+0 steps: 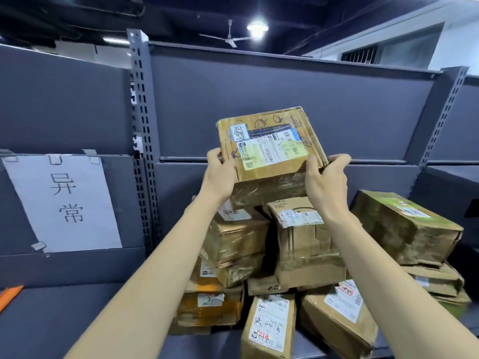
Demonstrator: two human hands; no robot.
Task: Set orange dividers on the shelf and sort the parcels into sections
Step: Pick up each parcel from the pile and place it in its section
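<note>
Both hands hold one cardboard parcel [269,149] up above a heap of parcels [298,257] on the grey shelf [77,314]; the left hand [220,177] grips its left edge, thumb on the labelled top and fingers hidden beneath; the right hand [325,182] grips its right near corner, thumb up on the top face and fingers curled round the side; the parcel is tilted, its labelled face turned toward the camera and its far edge raised; its long axis runs left to right, roughly level, with the right end slightly farther back.

Behind the parcel the grey back panel [285,94] is bare, and open air lies above and on both sides of it up to the slotted uprights [141,104]; the right upright [445,112] stands well apart from the right hand; below, the held parcel's lower edge sits just above the topmost boxes of the heap, and whether it touches them cannot be told.

The heap fills the shelf from the middle to the right; a large taped box [407,226] lies at its right edge, and a narrow box with handwriting [269,320] leans out at the front; to the left the shelf surface lies open as far as an orange divider [9,294] at the frame's edge; a white paper sign [64,203] is clipped to the back panel of the left bay.
</note>
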